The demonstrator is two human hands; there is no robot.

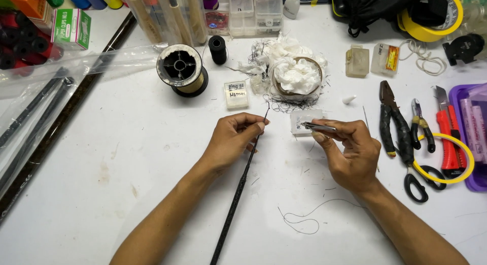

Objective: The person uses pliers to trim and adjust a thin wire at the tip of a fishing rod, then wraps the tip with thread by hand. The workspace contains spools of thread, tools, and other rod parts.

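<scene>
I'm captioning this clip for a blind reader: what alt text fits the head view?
Seen from above, a left hand pinches the tip of a thin black rod while the right hand holds small metal tweezers beside it, over a white table. Pliers, scissors, a thread spool and crumpled tissue lie around.

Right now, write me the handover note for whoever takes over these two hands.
Left hand: grip shut on the thin black rod near its fine tip; the rod runs down the white table toward the person.
Right hand: grip shut on small metal tweezers, points aimed at the rod tip, over a small clear box.
Done: loose black thread lies near the right forearm.
Left: tweezers not yet touching the rod.
</scene>
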